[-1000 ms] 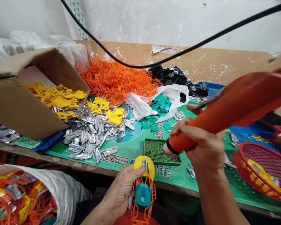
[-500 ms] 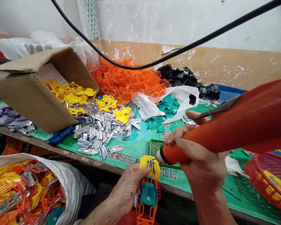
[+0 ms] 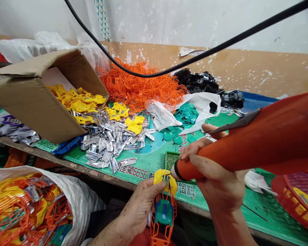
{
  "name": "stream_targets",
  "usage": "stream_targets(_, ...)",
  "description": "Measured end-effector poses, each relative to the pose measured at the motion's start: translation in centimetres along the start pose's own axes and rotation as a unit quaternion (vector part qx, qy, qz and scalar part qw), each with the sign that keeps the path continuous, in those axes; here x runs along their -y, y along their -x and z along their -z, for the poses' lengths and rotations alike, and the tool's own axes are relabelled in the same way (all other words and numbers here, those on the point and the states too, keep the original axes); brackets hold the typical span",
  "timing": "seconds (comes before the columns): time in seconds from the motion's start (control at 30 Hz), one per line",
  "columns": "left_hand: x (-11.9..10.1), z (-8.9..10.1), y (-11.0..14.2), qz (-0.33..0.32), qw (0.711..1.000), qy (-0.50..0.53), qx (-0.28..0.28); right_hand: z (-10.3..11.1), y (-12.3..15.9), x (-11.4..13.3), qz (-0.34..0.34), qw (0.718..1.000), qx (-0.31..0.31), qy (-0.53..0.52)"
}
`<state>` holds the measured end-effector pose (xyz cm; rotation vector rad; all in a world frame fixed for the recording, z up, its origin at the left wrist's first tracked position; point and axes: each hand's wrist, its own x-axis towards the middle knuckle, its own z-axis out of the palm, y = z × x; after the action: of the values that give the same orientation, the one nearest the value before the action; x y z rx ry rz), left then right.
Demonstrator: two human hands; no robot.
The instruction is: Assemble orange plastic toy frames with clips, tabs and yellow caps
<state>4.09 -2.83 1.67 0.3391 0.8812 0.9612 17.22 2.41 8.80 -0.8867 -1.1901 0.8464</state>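
Observation:
My left hand (image 3: 141,201) pinches a partly assembled toy car body (image 3: 164,212): an orange plastic frame with a green cab piece and a yellow front shell, its thumb pressing on the yellow part. A silvery piece shows beside the palm. Wrapped round an orange-red electric screwdriver (image 3: 236,143) is my right hand (image 3: 215,171), one finger lying along the dark lever. The driver slants down to the left, and its tip meets or nearly meets the yellow shell; the exact contact is too small to tell. Behind the tip sits a small green tray (image 3: 171,159), partly hidden.
A tipped cardboard box (image 3: 38,106) spills yellow shells beside silver pieces (image 3: 105,143). Orange frames (image 3: 141,87) and black parts (image 3: 197,82) are heaped behind. A white sack (image 3: 84,194) of assembled pieces stands lower left, a red basket (image 3: 292,201) right. A black cable (image 3: 154,73) hangs across.
The whole view has shifted slightly. Both hands keep their holds, and the screwdriver tip stays at the yellow shell with little visible movement.

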Motion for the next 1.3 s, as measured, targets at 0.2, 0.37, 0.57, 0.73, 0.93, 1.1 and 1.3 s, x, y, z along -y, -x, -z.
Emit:
stream_targets(0.2,0.5,0.4,0.1,-0.001,1.000,-0.008,0.008,0.1,0.1,0.0,-0.010,1.000,0.006,-0.007)
stream_targets(0.37,0.4,0.1,0.0,0.003,1.000,-0.014,-0.004,0.2,0.4,-0.2,-0.010,1.000,0.005,-0.009)
stream_targets(0.57,0.3,0.0,0.0,0.002,1.000,-0.020,-0.010,0.3,0.8,-0.8,-0.013,1.000,0.013,0.002)
stream_targets(0.73,0.5,0.1,0.1,0.006,0.999,-0.029,-0.023,0.3,1.0,-1.2,-0.014,0.999,0.033,0.007)
stream_targets(0.93,0.8,0.1,0.0,-0.013,0.999,-0.030,-0.021,0.4,1.2,-1.6,-0.011,1.000,0.011,0.003)
stream_targets(1.1,1.1,0.4,0.0,-0.036,0.998,-0.047,-0.023,0.3,1.5,-2.0,-0.004,1.000,0.011,-0.013)
stream_targets(1.3,1.3,1.0,0.0,-0.035,0.997,-0.072,-0.019,0.0,1.4,-1.1,-0.002,0.999,0.012,-0.050)
